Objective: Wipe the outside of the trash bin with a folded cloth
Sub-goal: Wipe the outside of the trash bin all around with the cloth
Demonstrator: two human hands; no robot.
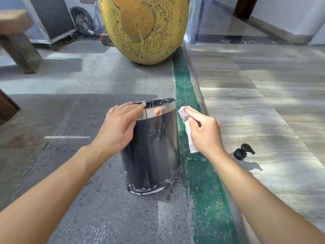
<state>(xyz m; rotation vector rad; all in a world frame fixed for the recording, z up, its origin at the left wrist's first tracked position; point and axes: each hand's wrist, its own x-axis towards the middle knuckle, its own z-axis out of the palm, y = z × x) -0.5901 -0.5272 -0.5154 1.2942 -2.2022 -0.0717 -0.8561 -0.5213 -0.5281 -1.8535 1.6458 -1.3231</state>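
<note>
Your left hand (119,127) lies flat and open on the near rim of the trash bin (153,152), hiding its left side, while your right hand (204,132) pinches the folded cloth (184,117) just right of the rim, covering most of it.

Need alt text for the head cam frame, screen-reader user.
A person's left hand steadies the rim of a dark, splashed trash bin on the floor while the right hand holds a folded white cloth beside it. A pump bottle stands to the right.
</note>
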